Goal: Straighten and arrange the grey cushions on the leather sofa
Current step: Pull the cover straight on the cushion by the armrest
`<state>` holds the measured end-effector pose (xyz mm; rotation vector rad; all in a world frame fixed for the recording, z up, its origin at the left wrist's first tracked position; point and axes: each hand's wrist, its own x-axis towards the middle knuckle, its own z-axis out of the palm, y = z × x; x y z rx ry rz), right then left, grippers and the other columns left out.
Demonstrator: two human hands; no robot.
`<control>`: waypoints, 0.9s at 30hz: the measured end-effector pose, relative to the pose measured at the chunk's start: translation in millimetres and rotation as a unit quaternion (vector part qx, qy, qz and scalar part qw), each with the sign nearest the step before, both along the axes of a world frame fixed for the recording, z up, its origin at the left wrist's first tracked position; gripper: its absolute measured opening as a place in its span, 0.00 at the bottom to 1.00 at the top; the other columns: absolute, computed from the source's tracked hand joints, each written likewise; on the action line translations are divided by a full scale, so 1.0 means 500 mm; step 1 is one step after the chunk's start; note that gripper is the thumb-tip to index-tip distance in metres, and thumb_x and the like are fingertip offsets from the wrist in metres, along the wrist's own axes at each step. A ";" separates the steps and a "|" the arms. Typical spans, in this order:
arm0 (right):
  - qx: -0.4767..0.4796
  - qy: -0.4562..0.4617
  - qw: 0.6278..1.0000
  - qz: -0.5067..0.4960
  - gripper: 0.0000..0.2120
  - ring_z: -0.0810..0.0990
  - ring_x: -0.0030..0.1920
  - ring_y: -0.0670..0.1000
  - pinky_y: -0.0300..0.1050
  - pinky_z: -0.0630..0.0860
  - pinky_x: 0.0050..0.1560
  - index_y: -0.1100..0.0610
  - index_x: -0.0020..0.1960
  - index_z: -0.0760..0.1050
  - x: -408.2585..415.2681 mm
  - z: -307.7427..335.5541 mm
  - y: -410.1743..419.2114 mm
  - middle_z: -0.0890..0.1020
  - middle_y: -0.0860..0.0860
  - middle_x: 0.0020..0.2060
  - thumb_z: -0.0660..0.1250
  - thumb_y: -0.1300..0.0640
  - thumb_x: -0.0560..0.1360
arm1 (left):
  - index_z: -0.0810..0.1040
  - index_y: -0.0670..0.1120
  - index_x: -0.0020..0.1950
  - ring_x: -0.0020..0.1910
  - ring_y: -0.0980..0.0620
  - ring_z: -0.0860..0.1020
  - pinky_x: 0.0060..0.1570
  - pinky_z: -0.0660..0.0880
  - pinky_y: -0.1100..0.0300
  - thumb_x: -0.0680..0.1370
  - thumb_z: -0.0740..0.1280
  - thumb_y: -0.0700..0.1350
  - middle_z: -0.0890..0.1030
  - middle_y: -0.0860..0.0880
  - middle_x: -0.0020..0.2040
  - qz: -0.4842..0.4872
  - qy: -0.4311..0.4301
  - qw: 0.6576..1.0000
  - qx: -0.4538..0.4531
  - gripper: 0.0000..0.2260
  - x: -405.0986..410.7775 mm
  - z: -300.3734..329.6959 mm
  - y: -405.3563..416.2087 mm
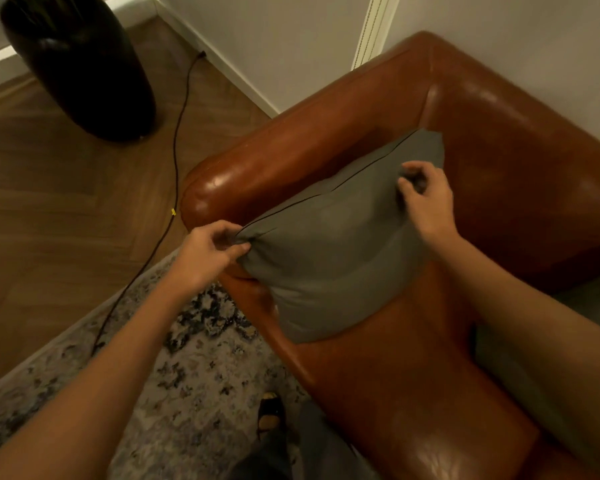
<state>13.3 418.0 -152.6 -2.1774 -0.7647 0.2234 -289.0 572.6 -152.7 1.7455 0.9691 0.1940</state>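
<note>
Over on the far left there's a big glossy black floor vase [80, 60] standing on the herringbone wood floor [49, 209], with a thin black cable [179, 140] snaking past it down toward the mottled grey-and-cream patterned rug [194, 362]. Next comes the left hand [207, 252], thumb and curled fingers pinching the near-left corner of the square grey fabric cushion [326, 258] right where the dark piping ends. The cushion stands on its bottom edge on the seat, tucked into the corner of the tan-brown leather sofa [388, 368] between the armrest and the backrest, tilted a bit rather than square. The right hand [426, 195] is bunched on the top edge further along, fingers curled into the cloth so it puckers under them. Looks like a light, squashy thing to me: the fabric dents wherever it's gripped, so it should lift easily but flop if held by 1 corner only. I'd say the 2 top corners or the piped seam are the spots to grab, since the seam gives something firmer to tug and plump with. The leather looks slick and shiny, so the cushion could slide down if it's left leaning. At the far right, another grey cushion [593, 303] peeks out behind the right forearm, mostly hidden, so I can't tell how it's lying.
</note>
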 end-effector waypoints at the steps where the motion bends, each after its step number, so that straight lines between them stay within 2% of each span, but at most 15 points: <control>1: -0.013 0.007 1.000 -0.014 0.13 0.75 0.60 0.52 0.33 0.65 0.59 0.59 0.62 0.76 0.034 0.004 -0.003 0.75 0.57 0.60 0.66 0.60 0.79 | 0.78 0.45 0.53 0.51 0.47 0.79 0.54 0.78 0.47 0.76 0.70 0.39 0.80 0.46 0.50 -0.017 0.029 0.999 -0.018 0.07 0.005 0.010 0.012; 3: -0.039 0.033 0.998 -0.031 0.13 0.74 0.61 0.51 0.37 0.66 0.61 0.58 0.64 0.74 0.098 0.013 -0.002 0.73 0.57 0.62 0.65 0.58 0.80 | 0.76 0.47 0.52 0.51 0.45 0.79 0.54 0.77 0.43 0.75 0.71 0.40 0.78 0.45 0.52 -0.076 0.103 0.991 -0.036 0.09 0.026 0.034 0.035; 6: -0.062 0.071 0.995 -0.045 0.14 0.72 0.61 0.51 0.42 0.68 0.61 0.56 0.65 0.73 0.185 0.018 0.010 0.71 0.55 0.64 0.63 0.54 0.81 | 0.73 0.49 0.57 0.49 0.49 0.76 0.50 0.75 0.52 0.78 0.67 0.43 0.75 0.48 0.52 -0.145 0.203 0.967 -0.046 0.09 0.077 0.082 0.060; 8: -0.070 0.091 0.992 -0.045 0.13 0.72 0.63 0.52 0.44 0.69 0.61 0.54 0.65 0.72 0.232 0.020 0.025 0.71 0.54 0.65 0.61 0.54 0.82 | 0.72 0.49 0.61 0.52 0.50 0.75 0.50 0.72 0.55 0.79 0.66 0.45 0.74 0.49 0.55 -0.167 0.229 0.959 0.014 0.11 0.127 0.102 0.067; 11: -0.086 0.122 0.988 -0.033 0.14 0.72 0.63 0.53 0.45 0.69 0.58 0.54 0.66 0.72 0.288 0.015 0.050 0.73 0.53 0.65 0.59 0.53 0.83 | 0.73 0.48 0.62 0.56 0.50 0.74 0.54 0.70 0.56 0.79 0.64 0.44 0.74 0.48 0.58 -0.154 0.188 0.963 0.118 0.11 0.225 0.109 0.057; 13: -0.102 0.148 0.984 -0.024 0.14 0.73 0.63 0.53 0.45 0.69 0.57 0.54 0.66 0.72 0.320 0.012 0.068 0.74 0.52 0.64 0.58 0.53 0.83 | 0.74 0.48 0.62 0.58 0.49 0.74 0.57 0.71 0.56 0.80 0.63 0.45 0.75 0.48 0.59 -0.155 0.157 0.966 0.136 0.11 0.313 0.099 0.041; 16: -0.114 0.195 0.974 -0.002 0.14 0.72 0.66 0.54 0.47 0.67 0.62 0.56 0.65 0.75 0.357 0.000 0.090 0.75 0.53 0.65 0.59 0.52 0.83 | 0.73 0.48 0.64 0.60 0.48 0.73 0.58 0.70 0.56 0.80 0.63 0.50 0.73 0.47 0.61 -0.183 0.134 0.958 0.172 0.13 0.443 0.080 0.009; 18: -0.103 0.255 0.961 0.013 0.13 0.73 0.64 0.54 0.50 0.68 0.64 0.57 0.61 0.78 0.371 -0.001 0.101 0.77 0.53 0.61 0.63 0.52 0.81 | 0.69 0.49 0.68 0.64 0.46 0.70 0.63 0.69 0.51 0.80 0.62 0.55 0.70 0.46 0.65 -0.186 0.126 0.957 0.182 0.19 0.517 0.064 -0.015; 21: -0.090 0.323 0.942 0.026 0.11 0.75 0.59 0.53 0.50 0.73 0.58 0.58 0.55 0.80 0.386 -0.002 0.111 0.79 0.52 0.55 0.70 0.52 0.76 | 0.59 0.49 0.76 0.72 0.43 0.62 0.69 0.63 0.46 0.78 0.60 0.64 0.63 0.46 0.74 -0.172 0.139 0.955 0.197 0.32 0.597 0.036 -0.050; 24: -0.090 0.275 0.957 0.032 0.08 0.78 0.59 0.51 0.46 0.75 0.56 0.59 0.54 0.83 0.394 -0.018 0.118 0.82 0.52 0.55 0.70 0.57 0.76 | 0.47 0.50 0.79 0.77 0.42 0.52 0.73 0.53 0.41 0.73 0.58 0.72 0.52 0.46 0.79 -0.176 0.187 0.950 0.177 0.44 0.640 0.004 -0.072; 27: -0.075 0.218 0.973 0.015 0.05 0.79 0.56 0.50 0.46 0.77 0.56 0.57 0.49 0.84 0.393 -0.032 0.115 0.84 0.52 0.52 0.72 0.57 0.75 | 0.44 0.51 0.80 0.77 0.39 0.53 0.72 0.52 0.38 0.69 0.56 0.76 0.51 0.45 0.80 -0.187 0.244 0.932 0.192 0.48 0.649 -0.025 -0.083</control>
